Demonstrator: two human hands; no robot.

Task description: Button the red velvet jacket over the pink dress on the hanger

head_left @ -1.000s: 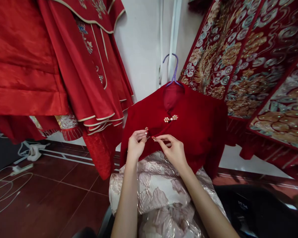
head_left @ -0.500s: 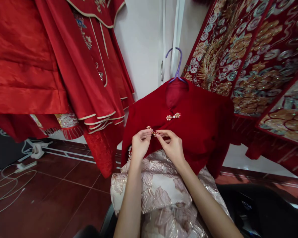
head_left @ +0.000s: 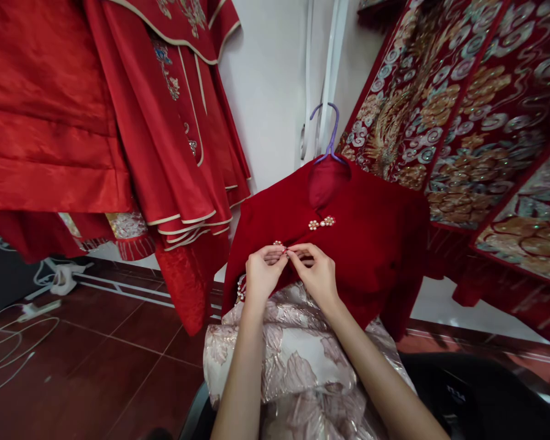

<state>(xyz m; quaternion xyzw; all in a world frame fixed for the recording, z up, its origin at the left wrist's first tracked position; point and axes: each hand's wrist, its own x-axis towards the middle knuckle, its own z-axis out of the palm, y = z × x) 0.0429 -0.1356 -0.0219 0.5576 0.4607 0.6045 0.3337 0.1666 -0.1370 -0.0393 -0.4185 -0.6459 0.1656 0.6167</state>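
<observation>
A dark red velvet jacket (head_left: 371, 244) hangs in front of me on a purple hanger (head_left: 333, 131). A beaded flower clasp (head_left: 321, 223) joins its front below the collar. Lower down, my left hand (head_left: 264, 270) and my right hand (head_left: 315, 272) meet fingertip to fingertip at a second beaded clasp (head_left: 278, 244). Both hands pinch parts of that clasp, which their fingers mostly hide. More beading (head_left: 241, 287) shows at the jacket's edge left of my left hand. Pale, shiny flowered fabric (head_left: 288, 354) lies beneath my wrists and forearms.
Red garments with cream piping (head_left: 178, 134) hang at the left. Richly embroidered panels (head_left: 458, 140) hang at the right. A white pole (head_left: 332, 55) bears the hanger. White cables (head_left: 22, 342) and a power strip (head_left: 39, 309) lie on the tiled floor. A black surface (head_left: 476, 391) is at lower right.
My fingertips have come closer together around the lower clasp and now cover more of it. The view has shifted slightly, and the jacket appears a little lower.
</observation>
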